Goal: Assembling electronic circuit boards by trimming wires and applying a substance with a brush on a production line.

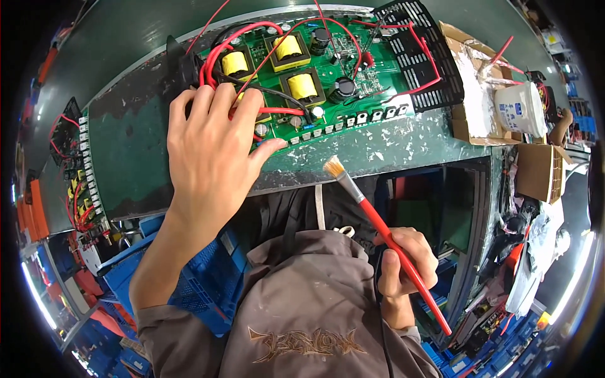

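A green circuit board [334, 120] lies on the workbench in front of me, carrying yellow-wrapped transformers [301, 86], black capacitors and thick red wires. My left hand [214, 135] grips its left end, fingers bent over the wires and thumb at the near edge; the fingertips are partly hidden. A row of small flat components [362, 118] runs along the board's near edge. In my right hand [408, 263] is a red-handled paintbrush [403, 258], held before my body. Its pale bristles point up toward the bench edge, apart from the board. A black perforated panel [423, 60] adjoins the board's right end.
At the right stand a white tub [520, 108] and a cardboard box [474, 130] smeared with white, with red-handled tools in it. Another wired board [85, 183] lies far left. Blue crates [201, 283] sit below the bench [135, 170]. A smaller carton [540, 171] is at the right.
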